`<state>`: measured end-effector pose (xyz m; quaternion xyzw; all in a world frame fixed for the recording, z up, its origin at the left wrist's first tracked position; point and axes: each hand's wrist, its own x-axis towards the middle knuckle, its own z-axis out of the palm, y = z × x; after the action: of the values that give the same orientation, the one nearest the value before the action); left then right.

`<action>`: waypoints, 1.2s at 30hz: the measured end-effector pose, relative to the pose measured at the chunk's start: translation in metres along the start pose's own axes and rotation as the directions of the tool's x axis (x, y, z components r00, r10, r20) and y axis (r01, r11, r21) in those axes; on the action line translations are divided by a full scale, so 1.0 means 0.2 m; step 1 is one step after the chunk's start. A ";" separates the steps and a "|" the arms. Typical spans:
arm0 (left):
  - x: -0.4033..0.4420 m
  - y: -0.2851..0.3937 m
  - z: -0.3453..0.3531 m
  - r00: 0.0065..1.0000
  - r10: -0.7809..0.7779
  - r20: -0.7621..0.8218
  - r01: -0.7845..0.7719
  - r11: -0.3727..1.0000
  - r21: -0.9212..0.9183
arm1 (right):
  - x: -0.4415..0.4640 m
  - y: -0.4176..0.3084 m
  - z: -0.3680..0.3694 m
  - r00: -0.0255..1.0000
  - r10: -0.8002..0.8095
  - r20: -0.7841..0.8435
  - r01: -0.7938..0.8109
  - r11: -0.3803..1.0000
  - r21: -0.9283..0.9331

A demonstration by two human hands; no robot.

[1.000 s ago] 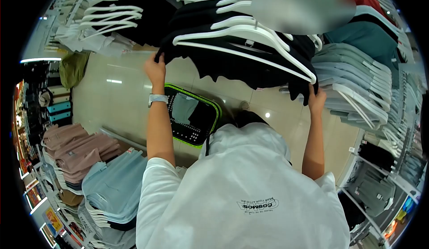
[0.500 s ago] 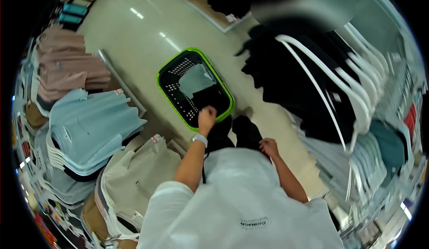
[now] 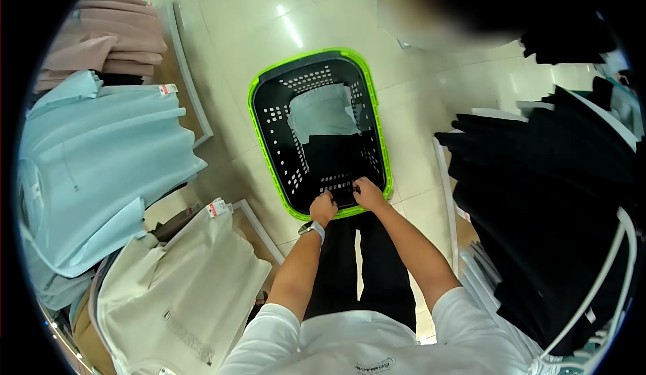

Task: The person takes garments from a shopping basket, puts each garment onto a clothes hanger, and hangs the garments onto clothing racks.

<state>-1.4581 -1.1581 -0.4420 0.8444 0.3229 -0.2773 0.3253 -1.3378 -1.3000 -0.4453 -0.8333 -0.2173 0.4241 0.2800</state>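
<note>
A black basket with a bright green rim [image 3: 261, 139] stands on the floor in front of my legs. Inside it lie a folded grey-green garment [image 3: 323, 114] and a black garment [image 3: 333, 154]. My left hand [image 3: 324, 208], with a watch on the wrist, is closed at the basket's near edge. Beside it my right hand [image 3: 367, 193] is closed over the same edge, a short gap from the left. The fingers of both hands curl onto the basket's near side.
On the left hang pink shirts [image 3: 108, 35], light blue shirts [image 3: 114, 166] and cream shirts [image 3: 182, 294]. Black garments [image 3: 538, 200] on white hangers hang at the right. Metal rack bases [image 3: 190, 85] edge the tiled floor [image 3: 222, 38].
Both hands have left the black garments on the rack and come down to the basket's near edge. The view has turned, and the basket appears larger and centred.
</note>
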 end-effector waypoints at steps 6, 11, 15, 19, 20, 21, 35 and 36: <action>0.43 -0.12 0.25 0.995 -0.063 0.074 0.067 0.996 -0.053 | 0.61 0.15 0.19 0.970 0.176 0.165 -0.118 0.943 -0.312; 0.50 -0.12 0.38 1.000 -0.031 0.000 0.031 0.981 -0.194 | 0.84 0.29 0.32 0.958 0.217 0.188 -0.096 0.859 -0.503; 0.43 -0.09 0.36 0.996 -0.087 0.027 0.092 0.959 -0.268 | 0.86 0.52 0.55 0.909 0.312 0.276 -0.064 0.759 -0.648; 0.40 -0.11 0.35 0.984 -0.174 0.048 0.179 0.898 -0.402 | 0.73 0.51 0.47 0.960 0.255 0.118 -0.143 0.807 -0.573; 0.40 -0.12 0.35 0.981 -0.186 0.052 0.190 0.886 -0.423 | 0.71 0.43 0.39 0.969 0.222 0.109 -0.129 0.831 -0.541; 0.43 -0.13 0.35 0.980 -0.193 0.048 0.194 0.874 -0.446 | 0.72 0.36 0.35 0.977 0.211 0.033 -0.176 0.883 -0.435; 0.46 -0.17 0.40 0.856 -0.351 0.379 0.402 -0.010 -0.916 | 0.55 0.19 0.31 0.931 0.200 -0.306 -0.082 0.930 0.358; 0.42 -0.14 0.32 0.840 -0.296 0.454 0.418 -0.179 -0.891 | 0.40 0.11 0.25 0.957 0.121 -0.263 -0.010 0.922 0.387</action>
<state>-1.4418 -1.1576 -0.5491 0.2050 0.6268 -0.0730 0.7481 -1.3330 -1.2532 -0.5309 -0.8215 -0.0605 0.3446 0.4501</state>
